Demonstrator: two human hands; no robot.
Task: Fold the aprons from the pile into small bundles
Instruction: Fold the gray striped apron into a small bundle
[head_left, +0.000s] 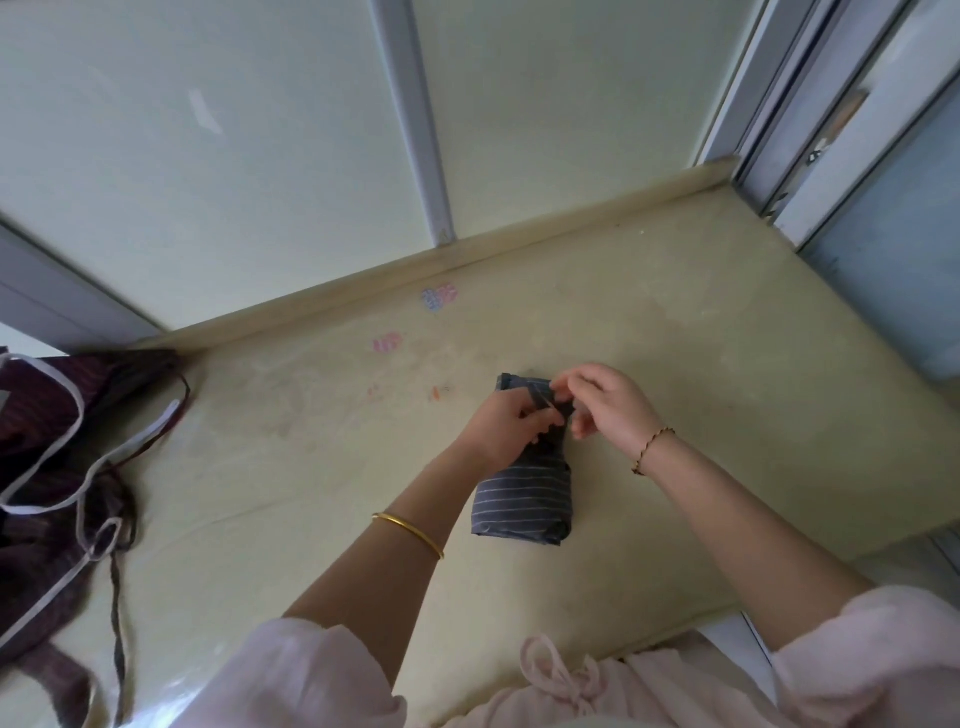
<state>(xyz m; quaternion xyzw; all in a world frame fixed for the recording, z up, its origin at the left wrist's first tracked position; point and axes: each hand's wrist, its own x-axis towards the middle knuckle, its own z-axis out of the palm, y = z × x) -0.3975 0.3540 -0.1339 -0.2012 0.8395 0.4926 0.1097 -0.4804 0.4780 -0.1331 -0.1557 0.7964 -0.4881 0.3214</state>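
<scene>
Grey striped apron bundle (523, 501) lay rolled mid-table (311, 467). Left hand (501, 426) and right hand (608, 405) each pinched its dark strap (544, 400) over the roll, probably tying it shut. 1 maroon apron pile (47, 467) lay at the left edge.

apron bundle (522, 499): slate grey-blue, thin white stripes | apron pile (47, 441): dark maroon, faint stripes, white edging, dark ties | tabletop (675, 389): pale cream-yellow, greyish smudges | heart sticker (439, 297): pink and blue | small sticker (387, 343): pink | bangle (410, 532): gold | bracelet (652, 449): gold-and-dark twist | sleeves (311, 675): pale pink | wall panels (208, 156): off-white, grey frames
</scene>
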